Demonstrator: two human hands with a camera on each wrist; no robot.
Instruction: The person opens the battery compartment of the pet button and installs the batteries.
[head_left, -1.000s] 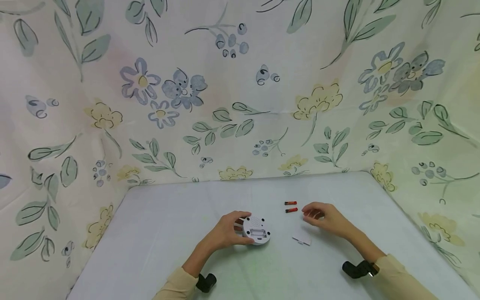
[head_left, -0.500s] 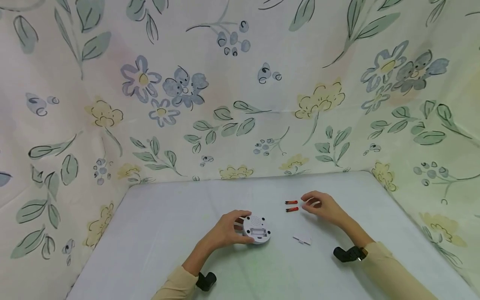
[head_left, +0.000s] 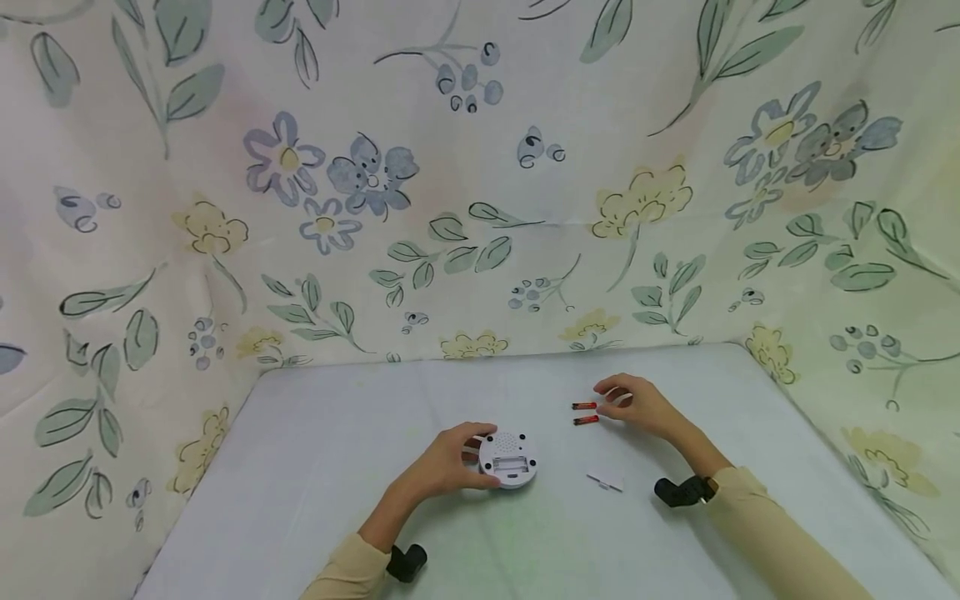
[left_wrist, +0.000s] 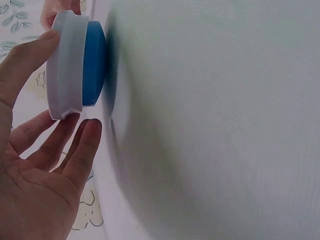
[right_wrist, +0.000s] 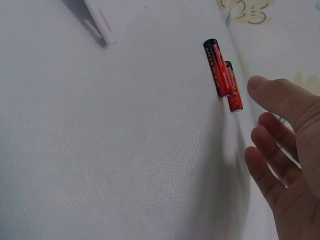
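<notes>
My left hand [head_left: 447,460] grips a round white device [head_left: 508,446] by its side, thumb near and fingers at the far rim. Its underside faces up, with dark feet, a patch of small holes and an uncovered battery bay. In the left wrist view, a blue part [left_wrist: 94,64] shows below the white body [left_wrist: 67,65], facing the table. Two red-and-black batteries [head_left: 586,420] lie side by side on the table. Just right of them is my right hand [head_left: 637,406], its fingers loosely bent and apart; the right wrist view shows nothing between thumb [right_wrist: 257,84] and fingers.
A small white cover [head_left: 604,483] with a thin dark edge lies on the table, nearer me than the batteries. White cloth covers the table [head_left: 330,467]. A floral curtain [head_left: 480,275] rises along its back and sides.
My right hand has moved left and farther back, closer to the batteries. My left hand and the device have shifted slightly left in the last half second. The batteries and cover lie as before.
</notes>
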